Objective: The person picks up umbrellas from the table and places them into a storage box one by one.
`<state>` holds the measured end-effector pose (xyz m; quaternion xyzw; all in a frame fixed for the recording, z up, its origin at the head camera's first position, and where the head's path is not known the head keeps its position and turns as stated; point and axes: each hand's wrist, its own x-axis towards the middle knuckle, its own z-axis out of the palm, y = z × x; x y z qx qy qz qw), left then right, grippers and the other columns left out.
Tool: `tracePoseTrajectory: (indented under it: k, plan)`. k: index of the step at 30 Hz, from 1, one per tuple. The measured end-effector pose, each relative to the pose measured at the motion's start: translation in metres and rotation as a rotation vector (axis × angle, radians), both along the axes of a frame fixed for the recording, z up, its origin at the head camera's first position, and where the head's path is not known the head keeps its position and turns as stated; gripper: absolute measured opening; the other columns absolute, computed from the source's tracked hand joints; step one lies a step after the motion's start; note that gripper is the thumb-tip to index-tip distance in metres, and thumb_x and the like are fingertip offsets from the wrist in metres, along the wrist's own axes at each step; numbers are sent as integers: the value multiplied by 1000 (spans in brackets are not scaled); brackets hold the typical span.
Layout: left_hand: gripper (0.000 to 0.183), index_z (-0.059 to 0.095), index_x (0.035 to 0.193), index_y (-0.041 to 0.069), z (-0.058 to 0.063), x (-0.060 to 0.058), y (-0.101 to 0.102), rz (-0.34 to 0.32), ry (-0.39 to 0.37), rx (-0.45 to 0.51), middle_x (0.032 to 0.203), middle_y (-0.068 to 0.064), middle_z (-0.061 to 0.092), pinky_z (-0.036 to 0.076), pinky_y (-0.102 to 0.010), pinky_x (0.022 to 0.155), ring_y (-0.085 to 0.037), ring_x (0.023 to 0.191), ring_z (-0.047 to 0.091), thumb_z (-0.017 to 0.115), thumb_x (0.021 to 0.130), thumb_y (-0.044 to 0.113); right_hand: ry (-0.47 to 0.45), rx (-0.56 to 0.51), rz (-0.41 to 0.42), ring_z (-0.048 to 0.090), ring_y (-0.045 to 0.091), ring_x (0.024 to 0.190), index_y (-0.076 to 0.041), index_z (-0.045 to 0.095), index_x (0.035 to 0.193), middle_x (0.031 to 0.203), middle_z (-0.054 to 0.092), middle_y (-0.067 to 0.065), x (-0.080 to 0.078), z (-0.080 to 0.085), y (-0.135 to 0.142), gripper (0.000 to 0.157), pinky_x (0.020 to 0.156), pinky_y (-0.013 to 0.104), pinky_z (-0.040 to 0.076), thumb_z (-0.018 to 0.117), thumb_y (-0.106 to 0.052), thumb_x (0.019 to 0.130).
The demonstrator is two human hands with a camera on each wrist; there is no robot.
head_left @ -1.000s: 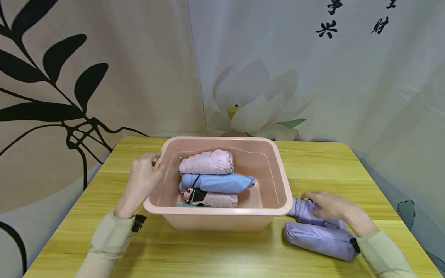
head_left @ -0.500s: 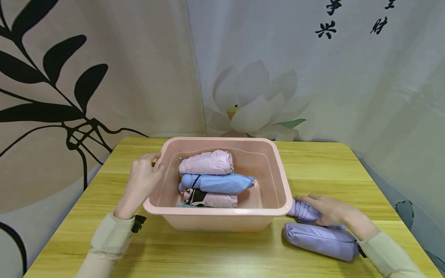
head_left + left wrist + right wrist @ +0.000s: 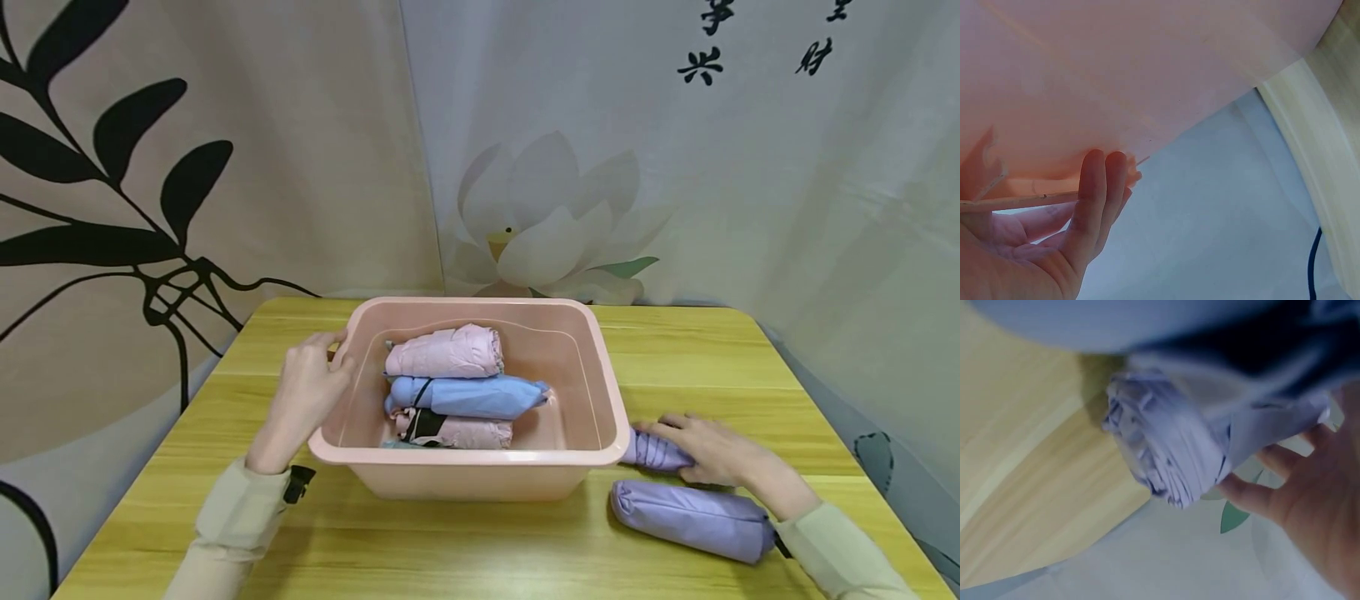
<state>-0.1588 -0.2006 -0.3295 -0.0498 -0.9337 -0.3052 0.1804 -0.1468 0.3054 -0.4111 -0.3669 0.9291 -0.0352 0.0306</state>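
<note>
My left hand (image 3: 309,392) grips the left rim of a pink plastic basin (image 3: 472,456); in the left wrist view several fingers (image 3: 1089,200) curl over its edge. To the right of the basin, my right hand (image 3: 723,456) holds a purple rolled fabric bundle (image 3: 654,451) and covers its right part. The right wrist view shows the bundle's pleated end (image 3: 1169,440), with fingers bent behind it. A second, smoother purple bundle (image 3: 690,518) lies parallel, nearer the front, below the right hand. Exactly what the bundles are cannot be made out.
Inside the basin lie a pale pink roll (image 3: 447,352), a blue roll (image 3: 472,395) with a black cord, and a pink-and-black roll (image 3: 476,431), with a bit of teal in front. The wooden table (image 3: 420,550) ends at a printed curtain (image 3: 315,167).
My right hand has settled lower onto the farther purple bundle, its fingers now stretched along the far side and its palm over the right part. The left hand and basin stay put.
</note>
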Motion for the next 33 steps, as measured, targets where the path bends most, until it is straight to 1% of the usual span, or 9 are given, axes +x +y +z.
tracePoseTrajectory:
  k: [3,6,11,16,22,28,33]
  plan:
    - [39,56,120,-16,-1,0,0,2,3,-4,118,-37,58,36,-21,40,-14,44,45,54,86,3,32,30,-53,58,28,88,-14,52,132,112,60,10,0,4,-2,73,66,48,52,81,-12,65]
    - [39,57,120,-16,-1,-1,0,5,5,-7,117,-37,58,36,-21,40,-14,44,45,54,86,4,72,67,-94,58,32,92,-16,52,133,115,60,11,-1,9,-3,75,65,52,52,83,-13,65]
    - [39,57,120,-15,-1,-1,0,9,0,-7,117,-36,58,38,-22,41,-16,48,49,54,86,4,174,90,-112,58,33,94,-20,51,135,118,59,11,-3,18,-5,77,65,53,51,84,-16,66]
    - [39,56,121,-15,-1,-1,0,11,-6,-9,117,-36,59,39,-22,42,-17,51,51,54,86,4,276,81,-117,58,32,91,-22,49,135,119,59,11,-8,29,-5,77,63,51,49,83,-17,66]
    - [40,56,121,-15,0,-1,0,6,-10,-8,116,-36,59,38,-21,42,-17,49,48,53,86,4,378,51,-114,59,36,90,-21,47,134,117,60,15,-12,44,-3,79,61,51,48,85,-20,65]
    - [40,56,121,-15,0,0,0,4,-10,-9,117,-36,58,35,-21,41,-15,45,44,53,86,3,430,3,-134,58,37,90,-23,45,133,116,60,15,-17,60,0,79,58,52,47,83,-16,64]
    - [40,56,121,-15,0,0,0,2,-9,-5,116,-36,58,36,-21,41,-15,47,46,53,86,3,463,-20,-151,58,39,89,-24,44,135,117,59,14,-19,74,1,81,57,52,44,81,-14,64]
